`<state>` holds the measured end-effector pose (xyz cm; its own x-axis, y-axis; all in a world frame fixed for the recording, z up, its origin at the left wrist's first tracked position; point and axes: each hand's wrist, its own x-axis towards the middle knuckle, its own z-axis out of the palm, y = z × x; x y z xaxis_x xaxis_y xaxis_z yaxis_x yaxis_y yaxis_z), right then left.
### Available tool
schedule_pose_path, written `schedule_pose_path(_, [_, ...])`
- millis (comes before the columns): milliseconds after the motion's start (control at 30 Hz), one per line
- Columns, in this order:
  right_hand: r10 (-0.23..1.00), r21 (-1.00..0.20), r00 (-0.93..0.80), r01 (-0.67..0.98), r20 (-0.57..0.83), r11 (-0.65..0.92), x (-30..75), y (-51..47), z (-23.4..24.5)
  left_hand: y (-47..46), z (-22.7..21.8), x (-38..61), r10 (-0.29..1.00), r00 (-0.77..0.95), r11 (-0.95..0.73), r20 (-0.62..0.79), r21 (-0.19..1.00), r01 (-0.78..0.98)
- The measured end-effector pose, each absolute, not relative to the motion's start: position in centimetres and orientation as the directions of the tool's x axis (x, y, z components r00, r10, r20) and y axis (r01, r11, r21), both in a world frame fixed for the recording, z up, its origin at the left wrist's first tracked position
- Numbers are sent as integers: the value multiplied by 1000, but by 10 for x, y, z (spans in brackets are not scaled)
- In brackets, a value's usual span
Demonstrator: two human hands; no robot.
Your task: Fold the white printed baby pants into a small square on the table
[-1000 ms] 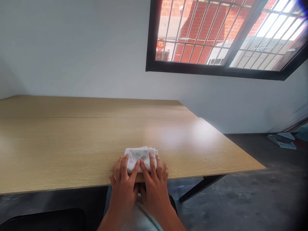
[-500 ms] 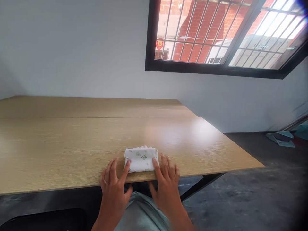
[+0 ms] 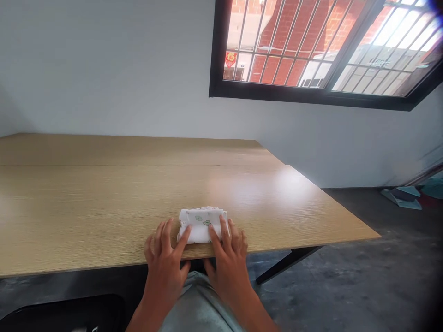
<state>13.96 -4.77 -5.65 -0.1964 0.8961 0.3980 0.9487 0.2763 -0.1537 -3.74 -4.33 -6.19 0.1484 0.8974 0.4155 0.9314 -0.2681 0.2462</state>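
A folded white cloth (image 3: 196, 225) with small green and brown printed figures lies flat near the table's front edge. Its layers show along the back and right sides. My left hand (image 3: 164, 258) rests at its left, fingers spread, with the index fingertip on the cloth's front left part. From the right, my right hand (image 3: 228, 258) reaches over it, index and middle fingertips on the cloth and the other fingers by its right side. Both thumbs hang below the table edge. Neither hand grips the cloth.
The pale wooden table (image 3: 104, 203) stretches far to the left and back, with a seam across it. Its right corner juts over the dark floor (image 3: 346, 286). A black chair (image 3: 65, 316) stands at lower left. Behind are a grey wall and a barred window (image 3: 277, 90).
My right hand has slid left, further onto the cloth. My left index fingertip has moved slightly right over it. The cloth lies in about the same place, and the view has tilted a little.
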Motion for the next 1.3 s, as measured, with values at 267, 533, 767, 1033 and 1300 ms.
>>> schedule_pose_path(267, [895, -172, -146, 956, 422, 238, 154, -48, -56, -46, -74, -51, 876, 125, -272, 466, 262, 926])
schedule_pose_path(533, [877, -74, -172, 971, 448, 228, 153, -53, -62, -47, -65, -44, 851, 131, -313, 509, 290, 904])
schedule_pose_path(767, [865, -62, -292, 937, 408, 345, 137, -55, -56, -46, -53, -27, 829, 321, -457, 457, 223, 861])
schedule_pose_path(1033, [882, -64, -243, 954, 405, 292, 151, -52, -67, -46, -69, -51, 804, 384, -484, 453, 125, 866])
schedule_pose_path(1300, [876, -49, -232, 959, 423, 278, 132, -57, -60, -43, -59, -44, 783, 442, -530, 437, 96, 843])
